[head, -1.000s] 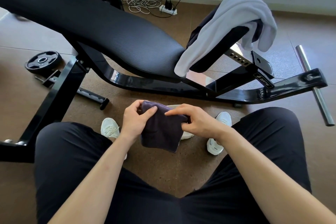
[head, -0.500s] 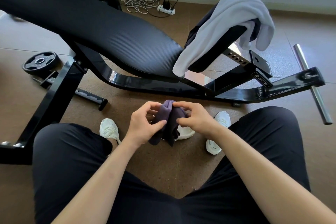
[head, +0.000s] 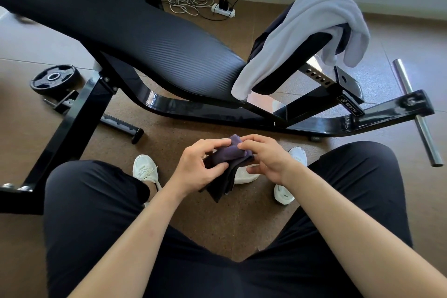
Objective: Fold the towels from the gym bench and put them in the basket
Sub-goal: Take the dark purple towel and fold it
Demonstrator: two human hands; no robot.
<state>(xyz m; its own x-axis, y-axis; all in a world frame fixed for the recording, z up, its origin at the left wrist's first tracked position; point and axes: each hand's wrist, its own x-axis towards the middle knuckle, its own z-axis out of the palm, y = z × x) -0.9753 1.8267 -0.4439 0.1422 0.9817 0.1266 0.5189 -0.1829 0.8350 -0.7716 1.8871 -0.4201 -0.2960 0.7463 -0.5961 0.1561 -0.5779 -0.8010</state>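
The small dark towel (head: 227,155) hangs bunched between both hands, above the floor and in front of the person's knees. The left hand (head: 197,169) pinches it between the thumb and curled fingers (head: 212,145), and the right hand (head: 267,159) pinches its top fold likewise. It looks light, soft and limp, and would likely sag open unless held at its corners and edges. A pale towel (head: 312,22) lies draped over the gym bench (head: 157,38). No basket is in view.
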